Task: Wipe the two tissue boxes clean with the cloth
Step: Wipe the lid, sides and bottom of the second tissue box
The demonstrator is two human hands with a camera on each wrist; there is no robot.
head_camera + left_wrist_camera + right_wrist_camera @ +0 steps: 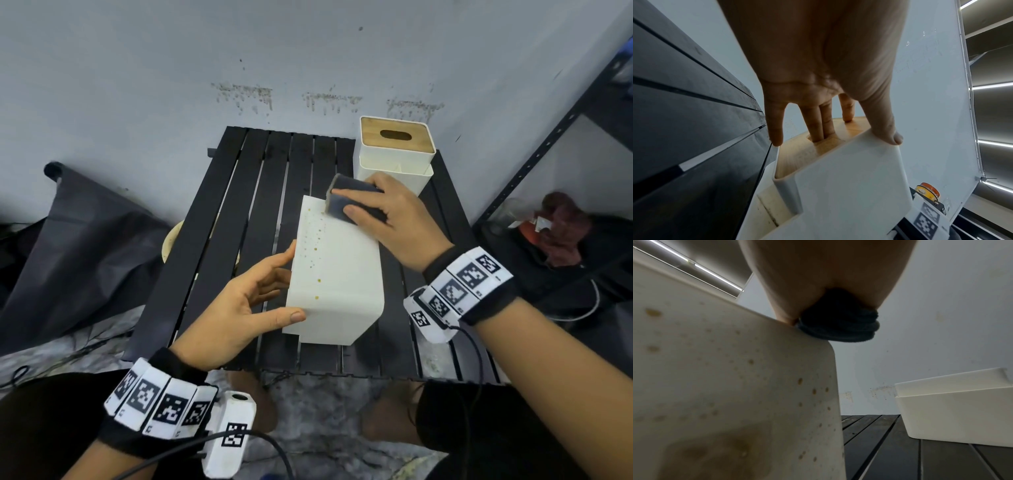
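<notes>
You face a pale grey wall (144, 68) with brown specks (three smudgy rows). A black slatted table (219, 246) stands against it. A black metal shelf (561, 137) stands past the table's right edge.

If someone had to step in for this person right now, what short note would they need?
Left hand: steadies the white tissue box lying on its side on the black slatted table, two fingers in its wooden lid's slot, thumb on the white side.
Right hand: grips the folded dark grey cloth, pressed on that box's far end.
Second white tissue box with wooden lid stands upright at the back.
Done: little; yellowish spots remain.
Left: wipe this box, then the other.
</notes>
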